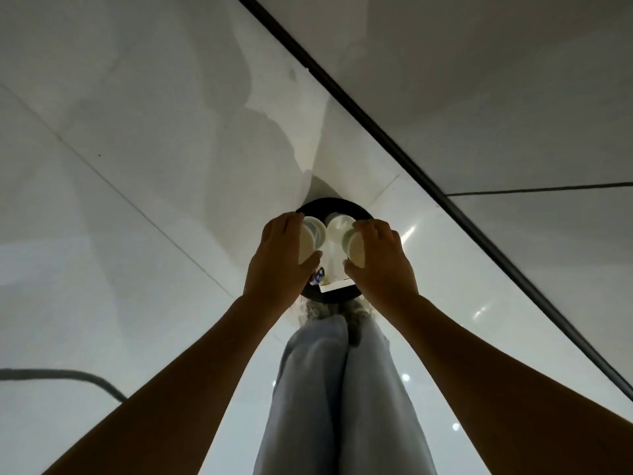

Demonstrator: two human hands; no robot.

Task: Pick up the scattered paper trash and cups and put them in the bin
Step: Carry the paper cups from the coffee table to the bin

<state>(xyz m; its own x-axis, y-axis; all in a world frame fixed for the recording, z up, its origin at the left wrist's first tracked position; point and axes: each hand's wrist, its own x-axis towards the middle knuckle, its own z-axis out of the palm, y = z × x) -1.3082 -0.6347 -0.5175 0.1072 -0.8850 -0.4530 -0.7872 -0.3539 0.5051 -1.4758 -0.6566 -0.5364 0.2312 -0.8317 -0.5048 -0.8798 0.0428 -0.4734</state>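
Observation:
A round black bin [330, 202] stands on the floor just in front of my feet. Both hands are over its mouth. My left hand [281, 258] grips a pale paper cup [306, 246] lying on its side, base toward me. My right hand [383, 258] grips a second pale cup [356, 250] the same way. Below them inside the bin lie two more cups [339, 222] with their open mouths up, a white piece of paper [337, 286] and a small blue-and-white scrap [318, 276].
The glossy white tiled floor [137, 234] spreads to the left. A dark strip [411, 166] runs diagonally along the base of a wall on the right. A grey cable [68, 375] lies on the floor at lower left. My legs in light jeans [342, 389] stand behind the bin.

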